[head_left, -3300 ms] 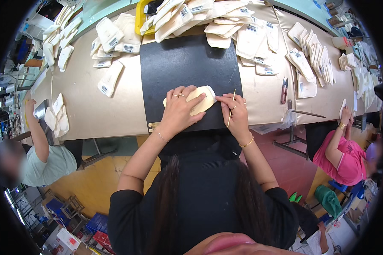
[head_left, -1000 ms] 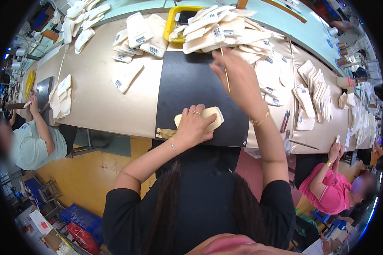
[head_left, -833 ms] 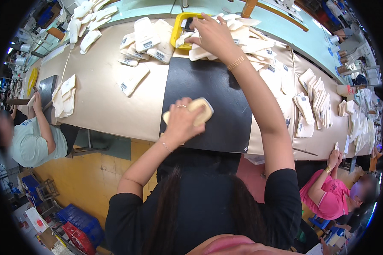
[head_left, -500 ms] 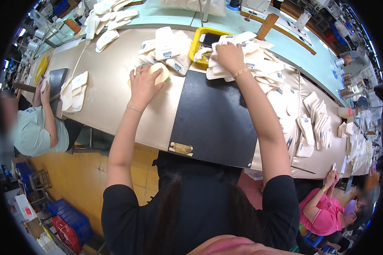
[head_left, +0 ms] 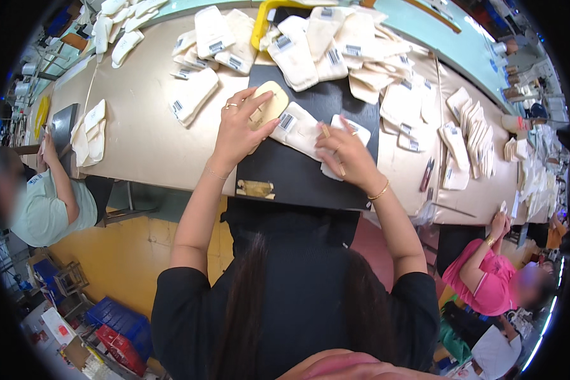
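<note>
My left hand [head_left: 244,120] grips a pale yellow, round-cornered flat piece [head_left: 269,100] above the black board's left side. Beside it, a white padded fabric piece [head_left: 297,130] with a printed label lies slantwise on the black board [head_left: 304,183]. My right hand [head_left: 348,152], slightly blurred, is over this piece's right end, fingers bent around a thin tan stick [head_left: 342,169] whose kind I cannot make out. Another white fabric piece [head_left: 363,132] lies partly hidden under that hand.
Labelled white pieces [head_left: 373,47] are heaped beyond the board, by a yellow tray [head_left: 259,28]. More stacks [head_left: 472,139] lie at right, near small red-handled snips [head_left: 427,174]. A co-worker in pale green [head_left: 54,206] sits left; another in pink [head_left: 478,278] sits right.
Both hands have come back toward me over the black board, the left bringing the yellow piece rightward. White fabric pieces now lie on the board. One labelled piece shows where the yellow piece was.
</note>
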A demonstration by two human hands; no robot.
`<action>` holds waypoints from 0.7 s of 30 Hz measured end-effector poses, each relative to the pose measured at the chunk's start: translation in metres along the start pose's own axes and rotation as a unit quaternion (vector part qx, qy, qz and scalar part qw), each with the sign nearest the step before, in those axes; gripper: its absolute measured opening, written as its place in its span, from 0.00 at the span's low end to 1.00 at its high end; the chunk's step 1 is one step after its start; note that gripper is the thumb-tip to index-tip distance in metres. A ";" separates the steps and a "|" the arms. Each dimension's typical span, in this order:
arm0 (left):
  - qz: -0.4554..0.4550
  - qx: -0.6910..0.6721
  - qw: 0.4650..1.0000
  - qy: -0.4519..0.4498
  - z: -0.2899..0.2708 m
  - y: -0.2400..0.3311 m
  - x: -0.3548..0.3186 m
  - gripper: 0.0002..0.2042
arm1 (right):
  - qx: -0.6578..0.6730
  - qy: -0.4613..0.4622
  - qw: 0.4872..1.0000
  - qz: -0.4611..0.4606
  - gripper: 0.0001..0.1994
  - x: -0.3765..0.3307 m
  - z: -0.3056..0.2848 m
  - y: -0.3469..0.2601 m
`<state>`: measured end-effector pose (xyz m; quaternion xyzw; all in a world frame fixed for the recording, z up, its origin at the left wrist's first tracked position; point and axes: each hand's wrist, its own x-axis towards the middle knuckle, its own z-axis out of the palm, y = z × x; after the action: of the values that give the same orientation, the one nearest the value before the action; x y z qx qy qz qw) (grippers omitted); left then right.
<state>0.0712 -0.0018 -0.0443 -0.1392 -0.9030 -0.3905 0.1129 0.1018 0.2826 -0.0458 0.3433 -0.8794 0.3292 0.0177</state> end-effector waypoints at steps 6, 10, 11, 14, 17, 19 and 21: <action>0.177 0.018 0.973 -0.149 0.013 0.015 0.005 0.27 | -0.069 0.092 0.989 0.093 0.15 -0.037 -0.008 -0.010; 0.235 0.033 0.943 -0.234 0.030 0.012 0.024 0.28 | -0.129 0.034 0.983 0.129 0.31 -0.060 0.012 -0.024; 0.223 0.051 0.935 -0.271 0.033 0.012 0.025 0.28 | -0.135 0.039 0.981 0.136 0.31 -0.066 0.015 -0.026; 0.202 0.085 0.937 -0.272 0.029 0.015 0.005 0.29 | -0.155 0.054 0.975 0.152 0.28 -0.082 0.018 -0.031; 0.189 0.097 0.949 -0.232 0.024 0.027 -0.030 0.28 | -0.171 0.057 0.972 0.150 0.25 -0.087 0.002 -0.026; 0.180 0.120 0.954 -0.206 0.025 0.038 -0.054 0.28 | -0.165 0.139 0.970 0.110 0.20 -0.080 -0.012 -0.020; 0.190 0.133 0.954 -0.187 0.024 0.046 -0.068 0.27 | -0.116 0.217 0.963 0.107 0.18 -0.068 -0.022 -0.017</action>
<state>0.1484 0.0349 -0.0514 -0.3627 -0.9086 -0.2046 0.0316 0.1597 0.3264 -0.0361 0.1635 -0.9183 0.2911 0.2126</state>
